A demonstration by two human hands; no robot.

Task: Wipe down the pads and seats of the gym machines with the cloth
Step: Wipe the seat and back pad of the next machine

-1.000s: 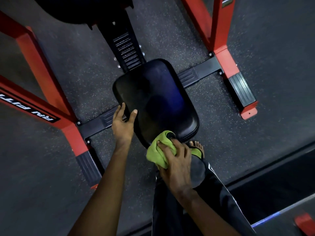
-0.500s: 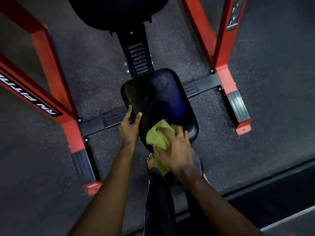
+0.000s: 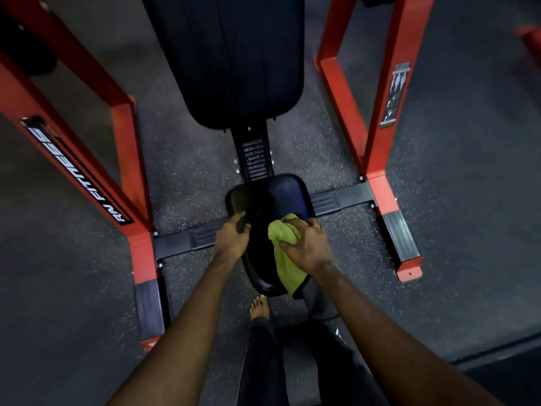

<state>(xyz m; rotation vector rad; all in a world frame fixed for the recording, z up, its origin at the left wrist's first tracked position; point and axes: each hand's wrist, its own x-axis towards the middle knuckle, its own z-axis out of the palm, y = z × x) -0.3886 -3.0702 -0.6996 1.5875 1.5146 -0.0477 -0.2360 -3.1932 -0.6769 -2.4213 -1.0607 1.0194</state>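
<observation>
The black seat (image 3: 265,200) lies with its long axis running straight away from the person toward the back pad (image 3: 234,60), broad end far, narrower end near the bare foot (image 3: 259,307); the green cloth (image 3: 285,259) sits on the seat's right half, bunched at the top, its tail trailing toward the near end; the right hand (image 3: 307,244) has fingers curled tight round the bunch, pressing it on the seat; the left hand (image 3: 232,240) clasps the seat's left edge, between the red frame (image 3: 377,112) uprights
</observation>
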